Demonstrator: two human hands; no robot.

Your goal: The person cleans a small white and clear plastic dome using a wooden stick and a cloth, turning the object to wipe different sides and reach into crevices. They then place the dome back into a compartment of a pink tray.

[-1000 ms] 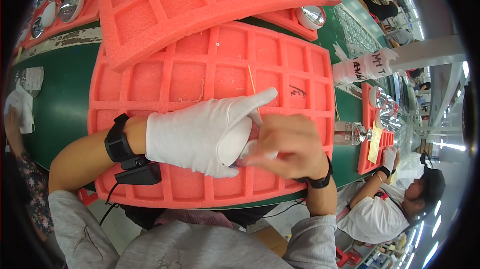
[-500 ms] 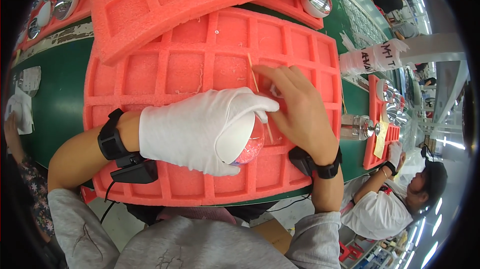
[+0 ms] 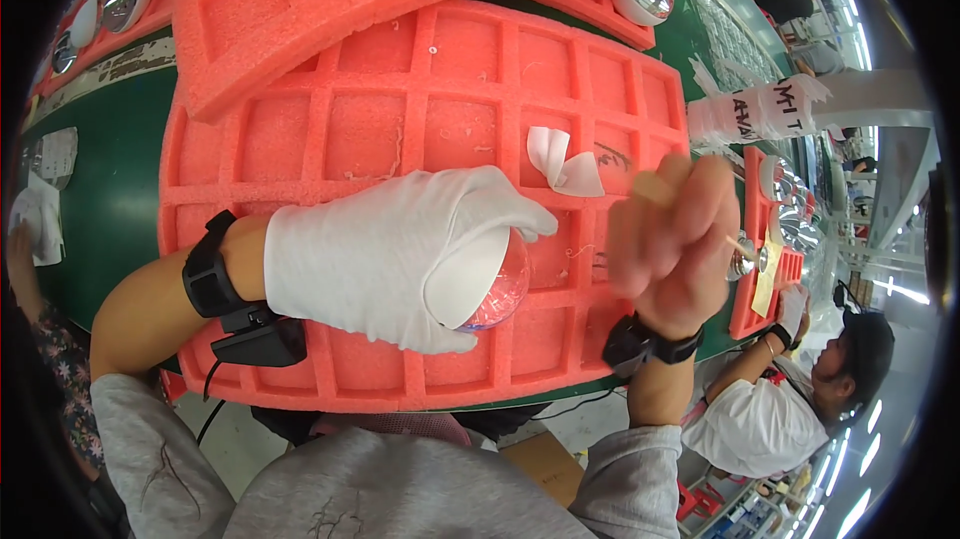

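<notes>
My left hand (image 3: pixel 370 249), in a white glove, wraps round a white bowl-shaped part (image 3: pixel 468 281) with a shiny, rounded face turned right; pink shows in that face. It is held just over the pink foam tray (image 3: pixel 365 134). My bare right hand (image 3: pixel 675 239) is raised above the tray's right edge, smeared by motion, with its fingers curled. A pale end of a thin wooden stick (image 3: pixel 741 248) pokes out beside it. A folded white scrap (image 3: pixel 563 165) lies in the tray between the hands. The bottle behind my right hand shows only its metal top (image 3: pixel 768 257).
Another pink foam tray (image 3: pixel 300 9) overlaps the far side. Shiny domes with white rims sit at far left (image 3: pixel 125 4), far right (image 3: pixel 642 1) and right. A wrapped post (image 3: pixel 750 111) stands at right. A co-worker (image 3: pixel 770 399) sits at right; another person's arm is at left.
My right hand has moved right with the stick, away from the white part, toward the bottle. The white scrap now shows in the tray. My left hand keeps its hold, nearly still.
</notes>
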